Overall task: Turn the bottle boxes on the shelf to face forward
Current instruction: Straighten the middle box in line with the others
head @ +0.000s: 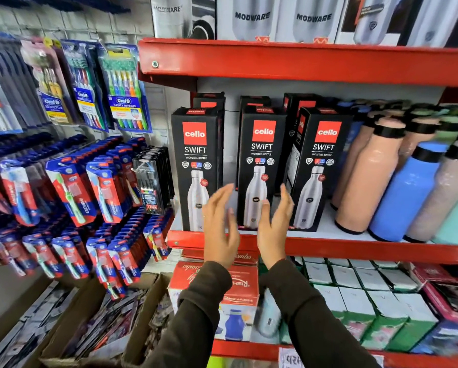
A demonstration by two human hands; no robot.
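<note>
Three black Cello Swift bottle boxes stand along the front of the red shelf point(355, 249), printed fronts toward me: a left box point(194, 155), a middle box point(261, 155) and a right box point(322, 160). More black boxes stand behind them. My left hand point(220, 229) and my right hand point(275, 227) are raised in front of the shelf edge, palms facing each other on either side of the middle box's lower part. Fingers are spread on both, and neither hand holds or touches a box.
Peach, blue and grey bottles point(405, 187) stand right of the boxes. Modware boxes point(251, 19) fill the shelf above. Toothbrush packs point(89, 181) hang on the left wall. A red and white carton point(238, 293) and several small boxes sit on the shelf below.
</note>
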